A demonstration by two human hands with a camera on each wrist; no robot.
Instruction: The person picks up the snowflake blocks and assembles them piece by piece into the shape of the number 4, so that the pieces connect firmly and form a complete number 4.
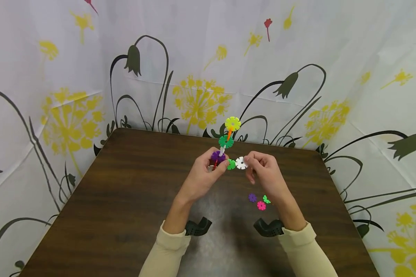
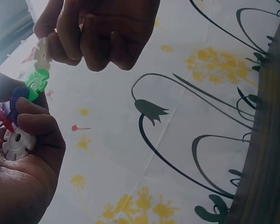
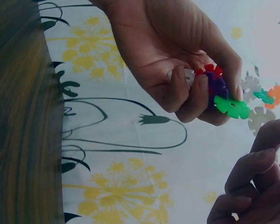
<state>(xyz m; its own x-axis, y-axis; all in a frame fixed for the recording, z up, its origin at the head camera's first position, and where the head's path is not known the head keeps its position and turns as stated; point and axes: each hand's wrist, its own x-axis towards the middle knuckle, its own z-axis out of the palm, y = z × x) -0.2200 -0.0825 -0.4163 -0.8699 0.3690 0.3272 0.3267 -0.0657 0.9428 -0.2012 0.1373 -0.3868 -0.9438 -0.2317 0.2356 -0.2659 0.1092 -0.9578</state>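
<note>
A chain of notched plastic discs is held up over the table. My left hand (image 1: 202, 173) grips its lower end, around a purple disc (image 1: 217, 156), a red disc (image 3: 213, 71) and a white disc (image 2: 18, 144). From there the chain rises through a white piece, a green disc (image 1: 226, 141) and an orange disc to a yellow disc (image 1: 232, 124) on top. A light green disc (image 1: 231, 164) juts out sideways by the left thumb. My right hand (image 1: 265, 171) pinches a white disc (image 1: 241, 163) at the edge of the light green one; whether they are interlocked I cannot tell.
Loose on the brown table (image 1: 124, 200) below the right hand lie a purple disc (image 1: 252, 197), a pink disc (image 1: 261, 206) and a green disc (image 1: 266, 199), partly hidden by the wrist. A flower-patterned curtain (image 1: 201, 50) hangs behind the table and at its sides.
</note>
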